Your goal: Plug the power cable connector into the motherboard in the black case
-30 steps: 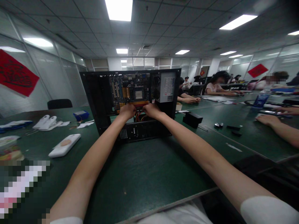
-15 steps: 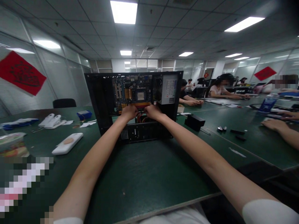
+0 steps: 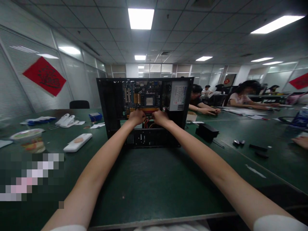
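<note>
An open black computer case (image 3: pixel 108 106) stands upright on the green table (image 3: pixel 144 183), its inside facing me. A blue motherboard (image 3: pixel 141 96) fills the back, with a grey power supply (image 3: pixel 178 94) at the upper right. Both my arms reach straight into it. My left hand (image 3: pixel 136 116) and my right hand (image 3: pixel 160 117) are closed side by side at the motherboard's lower edge, on a yellow slot strip (image 3: pixel 144 110) above a bundle of red and yellow cables (image 3: pixel 147 123). What the fingers grip is hidden.
A white phone-shaped case (image 3: pixel 77 142) and white parts (image 3: pixel 66 120) lie left, with a food bowl (image 3: pixel 27 136) nearer. A small black box (image 3: pixel 207 132) and small black pieces (image 3: pixel 258 148) lie right. Other people sit at the far right tables.
The view has swung to the left, so the case now sits further right in the picture. Both hands stay at the same spot inside the case.
</note>
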`<state>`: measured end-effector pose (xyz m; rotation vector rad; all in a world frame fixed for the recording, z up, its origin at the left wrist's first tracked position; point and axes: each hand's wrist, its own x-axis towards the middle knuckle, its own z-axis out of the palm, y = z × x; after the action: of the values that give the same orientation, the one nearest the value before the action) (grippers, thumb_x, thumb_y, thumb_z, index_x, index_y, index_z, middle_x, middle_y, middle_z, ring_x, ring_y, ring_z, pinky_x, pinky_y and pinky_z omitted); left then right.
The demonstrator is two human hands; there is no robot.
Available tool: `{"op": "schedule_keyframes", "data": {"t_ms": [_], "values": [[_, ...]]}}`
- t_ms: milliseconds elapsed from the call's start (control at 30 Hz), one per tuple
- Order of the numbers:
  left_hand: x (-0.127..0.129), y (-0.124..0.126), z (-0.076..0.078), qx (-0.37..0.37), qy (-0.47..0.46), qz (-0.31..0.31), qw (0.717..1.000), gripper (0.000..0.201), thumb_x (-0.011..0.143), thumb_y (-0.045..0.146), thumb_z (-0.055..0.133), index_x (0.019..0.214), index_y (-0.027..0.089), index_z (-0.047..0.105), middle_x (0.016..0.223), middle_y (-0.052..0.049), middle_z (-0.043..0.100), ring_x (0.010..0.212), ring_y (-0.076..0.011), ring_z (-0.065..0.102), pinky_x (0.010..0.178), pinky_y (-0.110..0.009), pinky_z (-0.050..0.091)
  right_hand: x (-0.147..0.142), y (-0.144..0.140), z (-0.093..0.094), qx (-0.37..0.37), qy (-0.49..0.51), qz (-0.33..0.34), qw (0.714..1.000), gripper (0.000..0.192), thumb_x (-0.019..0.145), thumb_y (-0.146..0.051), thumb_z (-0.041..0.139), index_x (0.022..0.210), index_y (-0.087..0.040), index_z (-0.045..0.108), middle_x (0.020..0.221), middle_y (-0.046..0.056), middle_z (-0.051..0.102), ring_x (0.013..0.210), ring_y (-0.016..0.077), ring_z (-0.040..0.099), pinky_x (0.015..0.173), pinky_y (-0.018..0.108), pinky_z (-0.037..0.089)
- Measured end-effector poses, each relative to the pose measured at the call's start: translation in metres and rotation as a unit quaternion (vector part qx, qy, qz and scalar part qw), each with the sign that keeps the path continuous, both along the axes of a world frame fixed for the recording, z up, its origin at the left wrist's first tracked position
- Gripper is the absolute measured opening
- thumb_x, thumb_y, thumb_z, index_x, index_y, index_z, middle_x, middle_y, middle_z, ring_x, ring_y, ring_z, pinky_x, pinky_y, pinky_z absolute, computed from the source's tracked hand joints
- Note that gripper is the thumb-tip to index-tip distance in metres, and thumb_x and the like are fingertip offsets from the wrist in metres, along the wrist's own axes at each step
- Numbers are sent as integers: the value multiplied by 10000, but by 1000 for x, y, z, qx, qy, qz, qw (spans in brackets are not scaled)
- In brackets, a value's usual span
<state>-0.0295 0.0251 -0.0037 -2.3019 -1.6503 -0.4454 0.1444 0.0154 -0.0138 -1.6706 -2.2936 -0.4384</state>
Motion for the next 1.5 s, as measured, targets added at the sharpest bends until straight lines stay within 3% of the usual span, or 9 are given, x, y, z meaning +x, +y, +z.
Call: {"op": "schedule_keyframes", "data": {"t_ms": [233, 400, 533, 667, 833, 1067, 1267, 1367, 1500], "values": [[-4, 2, -4, 10, 0, -12, 1000, 330, 943, 378, 555, 1112, 284, 822, 1100, -98, 787, 1018, -313, 725, 829, -367, 544, -2, -3, 1, -3, -10, 5, 1000, 314, 951, -170, 540, 1181, -104, 742, 1177, 232, 734, 1089, 298, 711, 896, 342, 523], [-15, -22, -6, 54, -51, -18, 997, 368, 991, 397, 503, 1122, 238, 808, 1105, -103, 783, 1028, -291, 717, 805, -338, 509, 5, -16, 4, 20, -19, 35, 999, 354, 1045, -294, 430, 1161, -146, 730, 1145, 182, 749, 1033, 270, 718, 823, 308, 501], [-28, -56, -19, 57, -65, -38, 996, 505, 1033, 492, 406, 935, 223, 822, 920, -100, 791, 844, -266, 728, 654, -318, 445, 37, -43, -4, 77, -51, 88, 992, 462, 1090, -413, 326, 1078, -172, 719, 1077, 135, 765, 931, 239, 725, 715, 290, 440], [-34, -75, -31, 89, -42, -44, 994, 583, 1041, 515, 354, 839, 231, 821, 789, -85, 772, 714, -243, 702, 587, -314, 377, 84, -65, -26, 127, -172, 166, 963, 477, 1099, -381, 334, 954, -139, 718, 869, 124, 759, 797, 225, 709, 656, 313, 340], [-32, -66, -30, 106, -67, -27, 992, 558, 1030, 509, 371, 871, 239, 832, 824, -90, 782, 734, -249, 707, 590, -311, 365, 105, -73, -42, 167, -230, 186, 941, 275, 1057, -196, 442, 1168, -109, 678, 882, 99, 749, 748, 196, 691, 706, 343, 316], [-51, -37, -33, 114, -144, 32, 982, 591, 1018, 556, 365, 845, 243, 835, 838, -106, 777, 789, -271, 710, 638, -319, 392, 70, -80, -38, 151, -220, 173, 948, 278, 1065, -207, 413, 1095, -112, 672, 857, 103, 751, 740, 215, 714, 703, 353, 339], [-74, -5, -39, 97, -321, 90, 938, 648, 1007, 600, 331, 744, 221, 786, 767, -78, 746, 815, -259, 690, 662, -309, 373, 23, -123, -36, 165, -224, 182, 943, 430, 1091, -316, 376, 1180, -34, 689, 819, 165, 760, 703, 237, 735, 658, 341, 420], [-81, 13, -40, 74, -368, 74, 924, 661, 991, 633, 336, 763, 191, 772, 733, -71, 729, 769, -233, 670, 639, -294, 362, -13, -149, -34, 177, -222, 186, 941, 468, 1068, -341, 449, 1197, 39, 690, 827, 219, 758, 673, 250, 730, 633, 351, 486], [-81, 29, -37, 50, -401, 18, 915, 639, 1010, 580, 345, 766, 133, 731, 643, -54, 672, 654, -174, 617, 614, -262, 382, -68, -169, -28, 173, -244, 169, 939, 310, 1001, -152, 510, 1109, 17, 748, 968, 277, 765, 722, 268, 743, 569, 338, 524]]}}
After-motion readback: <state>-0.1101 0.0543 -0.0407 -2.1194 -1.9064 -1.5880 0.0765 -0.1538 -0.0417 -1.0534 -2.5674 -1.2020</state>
